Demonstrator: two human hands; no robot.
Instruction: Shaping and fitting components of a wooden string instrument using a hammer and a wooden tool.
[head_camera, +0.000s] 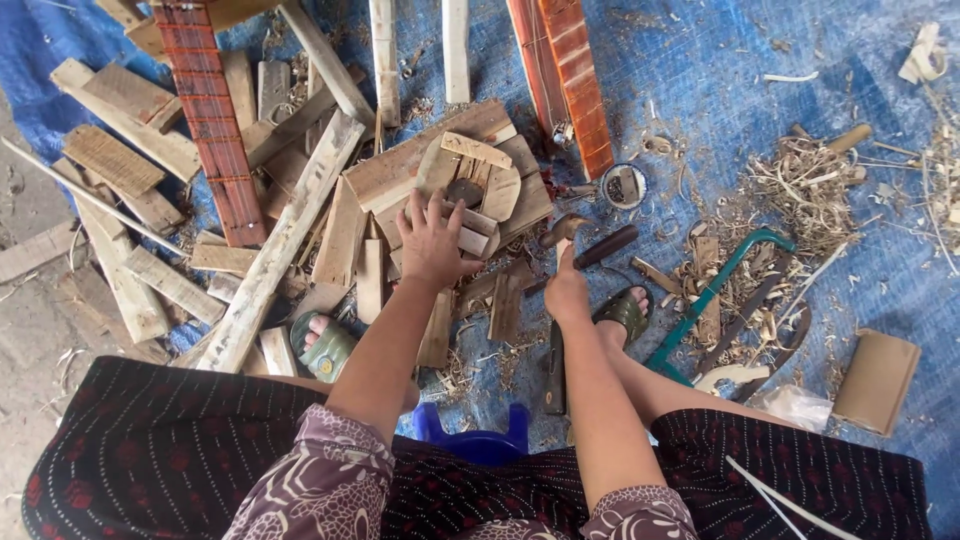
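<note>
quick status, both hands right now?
Left hand: open, fingers spread, palm down on the pile of wood offcuts.
Right hand: closed around a hammer handle.

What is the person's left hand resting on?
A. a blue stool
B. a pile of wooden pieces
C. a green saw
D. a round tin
B: the left hand lies spread, fingers open, on the pile of wooden pieces on the blue tarp, while the green saw lies off to the right side, beyond the right hand.
</note>
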